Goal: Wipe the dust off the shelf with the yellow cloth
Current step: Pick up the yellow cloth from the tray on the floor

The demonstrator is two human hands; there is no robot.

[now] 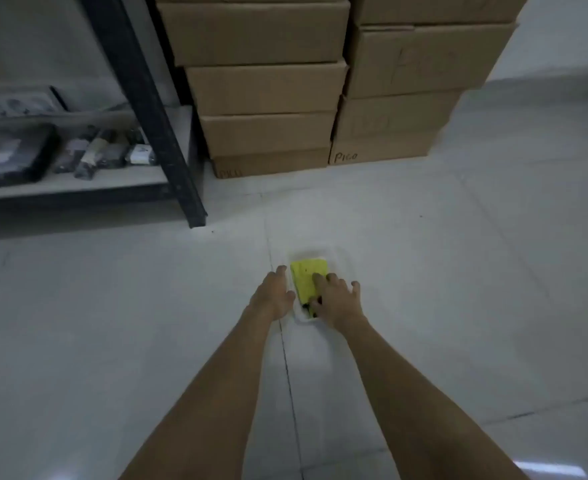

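My two bare arms are the closest thing, stretching out and down to the floor. At the end of them, my right hand (334, 299) lies on the yellow cloth (308, 277). My fingers (318, 278) are spread and pressed flat on top of it, and my thumb seems to curl at its near edge. I think I am pinching it to pick it up, but I cannot tell if I have a real hold yet.

My left hand (275, 296) is open with the fingers loose. It holds nothing. It rests just beside the cloth, against the left edge of the clear tray (336, 252) the cloth lies in. I think it is there so the tray stays put when I lift the cloth.

So the cloth is under my right fingers and just to the right of my left fingers, inside the tray on the pale floor tiles (459, 271).

Farther from my fingers, ahead and to the left, is the shelf (78, 183) with its black post (154, 112). It has dark packets (12, 157) on it. No wiping has started, I think, because the cloth is well apart from it. Straight ahead stand stacked cardboard boxes (268, 88).
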